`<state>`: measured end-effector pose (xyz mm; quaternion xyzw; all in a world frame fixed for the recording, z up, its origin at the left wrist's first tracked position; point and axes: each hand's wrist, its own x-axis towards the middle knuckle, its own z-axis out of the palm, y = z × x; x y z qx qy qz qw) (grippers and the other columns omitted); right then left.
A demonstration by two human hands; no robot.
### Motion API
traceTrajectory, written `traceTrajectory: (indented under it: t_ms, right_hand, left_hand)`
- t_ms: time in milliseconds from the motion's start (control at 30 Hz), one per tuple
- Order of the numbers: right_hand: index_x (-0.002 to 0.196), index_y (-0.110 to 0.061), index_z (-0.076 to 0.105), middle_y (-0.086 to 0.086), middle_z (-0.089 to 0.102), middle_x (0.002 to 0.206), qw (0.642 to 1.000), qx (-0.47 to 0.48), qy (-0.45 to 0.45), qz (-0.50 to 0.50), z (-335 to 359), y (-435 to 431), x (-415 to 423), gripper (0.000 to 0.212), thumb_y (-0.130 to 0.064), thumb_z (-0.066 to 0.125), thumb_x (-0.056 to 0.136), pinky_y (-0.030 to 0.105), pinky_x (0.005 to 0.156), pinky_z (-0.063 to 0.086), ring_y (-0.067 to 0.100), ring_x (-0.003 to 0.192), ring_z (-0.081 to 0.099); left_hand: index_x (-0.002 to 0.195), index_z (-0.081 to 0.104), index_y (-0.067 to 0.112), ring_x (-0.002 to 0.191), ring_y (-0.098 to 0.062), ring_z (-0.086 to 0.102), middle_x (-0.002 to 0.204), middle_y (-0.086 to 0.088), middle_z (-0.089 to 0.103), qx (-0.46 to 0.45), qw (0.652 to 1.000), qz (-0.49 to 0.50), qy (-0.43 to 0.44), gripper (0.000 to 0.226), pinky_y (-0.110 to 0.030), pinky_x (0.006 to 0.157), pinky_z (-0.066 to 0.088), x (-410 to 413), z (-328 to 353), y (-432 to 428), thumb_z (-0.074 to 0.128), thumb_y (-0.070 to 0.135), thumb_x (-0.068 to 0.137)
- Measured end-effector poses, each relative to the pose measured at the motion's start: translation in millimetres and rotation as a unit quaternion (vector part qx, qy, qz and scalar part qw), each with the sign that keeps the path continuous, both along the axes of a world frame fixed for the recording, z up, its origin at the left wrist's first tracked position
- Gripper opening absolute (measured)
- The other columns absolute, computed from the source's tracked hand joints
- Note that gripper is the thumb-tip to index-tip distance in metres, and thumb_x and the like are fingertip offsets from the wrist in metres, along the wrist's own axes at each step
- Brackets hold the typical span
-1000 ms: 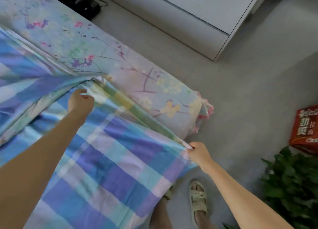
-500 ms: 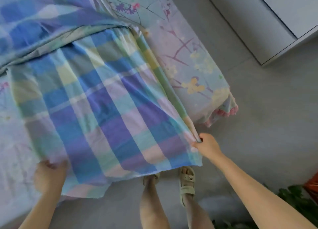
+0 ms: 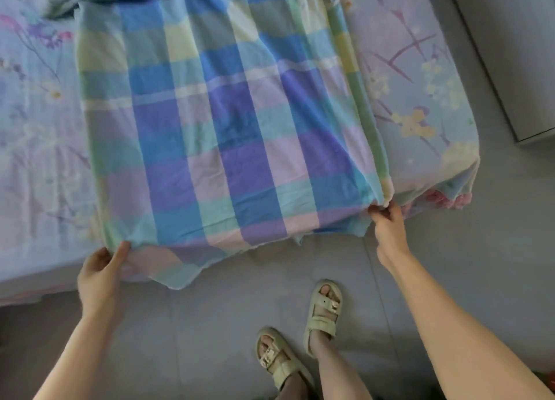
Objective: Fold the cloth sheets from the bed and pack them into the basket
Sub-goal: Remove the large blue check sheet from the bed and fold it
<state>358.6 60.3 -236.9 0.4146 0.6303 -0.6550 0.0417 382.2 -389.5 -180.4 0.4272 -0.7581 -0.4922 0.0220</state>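
So the plaid sheet lies folded flat on the bed, near edge hanging over the side. Left hand pinches its near left corner, thumb on top. Right hand has fingers curled tight on the near right corner. Sandals on grey floor below.

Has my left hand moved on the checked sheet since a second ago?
Yes. The left hand went from the sheet's fold up on the bed to its near left corner at the bed's edge.
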Motion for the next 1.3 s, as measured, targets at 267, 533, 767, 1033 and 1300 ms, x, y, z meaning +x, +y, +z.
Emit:
traceTrajectory:
  t_ms: [267,533,767,1033,1300]
  right_hand:
    - [0.096,-0.01,0.064,-0.005,0.073,0.071,0.995,-0.07,-0.041,0.049,20.0,10.5,38.5,0.016,-0.016,0.069,0.082,0.023,0.053,0.054,0.011,0.064,0.069]
    - [0.097,-0.002,0.059,0.002,0.071,0.065,0.994,-0.068,-0.063,0.065,98.0,10.0,74.1,0.009,-0.008,0.056,0.092,0.023,0.043,0.052,0.016,0.054,0.068]
    - [0.086,0.002,0.06,0.012,0.052,0.065,0.993,0.103,-0.033,0.056,245.5,-1.3,38.5,0.012,-0.005,0.068,0.082,0.016,0.032,0.037,0.011,0.034,0.049]
    - [0.064,0.008,0.06,0.019,0.051,0.065,0.925,0.341,0.117,0.119,489.8,-37.6,-6.5,0.036,-0.023,0.07,0.081,0.033,0.056,0.036,0.027,0.066,0.053]
    - [0.058,-0.005,0.053,0.013,0.058,0.066,0.87,0.382,0.305,0.061,750.1,-69.5,-25.3,0.036,-0.031,0.073,0.073,0.027,0.051,0.041,0.03,0.059,0.059]
  left_hand:
    - [0.108,0.063,0.003,0.082,-0.021,0.061,0.1,-0.011,0.066,0.178,0.977,-0.069,-0.095,0.027,-0.031,0.075,0.049,49.7,-26.6,16.9,0.068,0.009,0.082]
    - [0.091,0.059,0.014,0.066,-0.019,0.059,0.082,-0.004,0.063,0.232,0.969,0.045,-0.073,0.003,-0.022,0.042,0.05,103.5,17.3,27.6,0.061,0.013,0.09]
    - [0.061,0.044,0.004,0.02,-0.003,0.031,0.027,0.002,0.034,0.168,0.98,0.106,-0.02,0.033,-0.011,0.027,0.025,62.5,168.3,8.4,0.066,0.007,0.086]
    - [0.07,0.059,-0.007,0.043,-0.024,0.048,0.048,-0.017,0.055,0.062,0.982,0.109,0.141,0.035,-0.028,0.041,0.047,1.9,432.8,-24.7,0.076,0.023,0.076]
    - [0.057,0.044,0.012,0.028,-0.008,0.041,0.046,-0.008,0.047,0.096,0.925,0.093,0.356,0.036,-0.013,0.032,0.035,-16.1,685.2,-82.8,0.075,0.012,0.075]
